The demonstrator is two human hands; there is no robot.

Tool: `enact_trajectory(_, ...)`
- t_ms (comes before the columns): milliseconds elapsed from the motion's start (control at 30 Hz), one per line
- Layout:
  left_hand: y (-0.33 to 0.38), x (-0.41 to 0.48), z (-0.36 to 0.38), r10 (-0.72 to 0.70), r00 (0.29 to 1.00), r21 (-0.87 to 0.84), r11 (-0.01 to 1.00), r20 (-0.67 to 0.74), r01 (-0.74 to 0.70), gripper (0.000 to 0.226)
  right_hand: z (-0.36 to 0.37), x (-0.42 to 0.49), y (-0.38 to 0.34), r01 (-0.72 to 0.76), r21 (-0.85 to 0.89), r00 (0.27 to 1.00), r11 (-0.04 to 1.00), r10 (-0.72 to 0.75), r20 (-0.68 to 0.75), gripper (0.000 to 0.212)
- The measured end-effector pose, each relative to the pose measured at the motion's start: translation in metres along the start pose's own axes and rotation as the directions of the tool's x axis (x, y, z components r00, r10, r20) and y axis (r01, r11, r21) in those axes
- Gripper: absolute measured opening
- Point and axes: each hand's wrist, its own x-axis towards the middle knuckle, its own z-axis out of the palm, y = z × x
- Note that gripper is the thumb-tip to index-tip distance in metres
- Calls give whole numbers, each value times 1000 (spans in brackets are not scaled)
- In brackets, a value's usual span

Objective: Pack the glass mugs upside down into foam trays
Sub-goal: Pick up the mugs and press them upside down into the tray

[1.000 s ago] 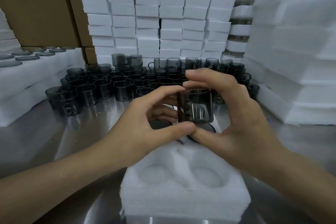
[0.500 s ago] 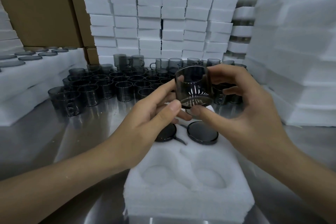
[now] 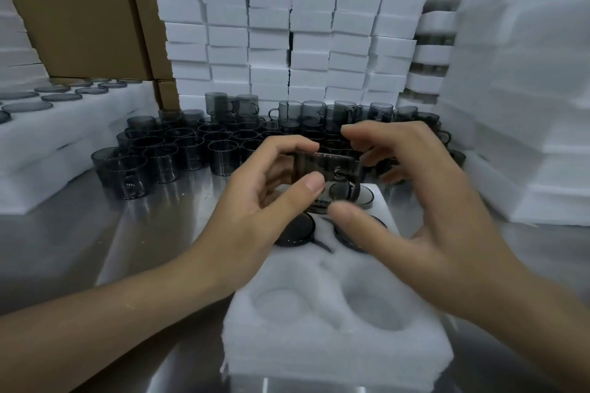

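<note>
A smoky grey glass mug [image 3: 330, 169] hangs tilted just above the far left corner of the white foam tray [image 3: 335, 351]. My left hand [image 3: 255, 210] pinches its left side between thumb and fingers. My right hand [image 3: 427, 201] curls round its right side, thumb under the lower edge; the fingers are blurred. Three mugs sit upside down in the tray: two in the middle row, one on the left [image 3: 295, 228] and one on the right [image 3: 362, 234], and one at the far right [image 3: 365, 195]. The two nearest cavities hold nothing.
Many loose grey mugs [image 3: 191, 150] crowd the steel table [image 3: 79, 233] behind the tray. Stacked foam trays [image 3: 287, 41] wall the back and right [image 3: 526, 105]. Filled trays [image 3: 48, 112] lie at left, with cardboard boxes [image 3: 79, 9] behind them.
Both hands lifted and turned the mug half a second ago. Now it has come back down, close over the tray's far row.
</note>
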Motion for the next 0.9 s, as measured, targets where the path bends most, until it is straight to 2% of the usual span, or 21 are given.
enact_trajectory(133, -2, 1, -1, 19, 999, 35, 999, -30, -18, 39, -3, 4, 0, -145, 56, 982, 988, 137, 129, 32)
enact_trajectory(267, -5, 3, -2, -52, 991, -102, 994, -121, 40, 43, 0, 1, -5, -114, 122, 984, 986, 95, 153, 9)
enact_trajectory(400, -10, 7, -5, -148, 968, -150, 981, -204, 119, 42, 2, 0, -7, -75, 119, 988, 990, 57, 143, 12)
enact_trajectory(533, -12, 9, -4, -123, 973, -128, 987, -198, 98, 44, -4, 1, -12, -117, 171, 972, 978, 78, 221, 7)
enact_trajectory(600, -13, 9, -4, -113, 974, -128, 988, -196, 89, 45, -8, 3, -12, -121, 158, 955, 980, 71, 288, 13)
enact_trajectory(667, -13, 9, -4, -115, 974, -119, 988, -197, 93, 44, -9, 4, -12, -103, 153, 955, 983, 55, 291, 15)
enact_trajectory(767, -14, 10, -5, -131, 973, -106, 988, -193, 112, 38, -8, 3, -18, -121, 233, 960, 965, 55, 273, 10)
enact_trajectory(900, -13, 10, -5, -156, 973, -115, 984, -167, 138, 38, -5, -1, -27, -175, 338, 945, 925, 61, 323, 11)
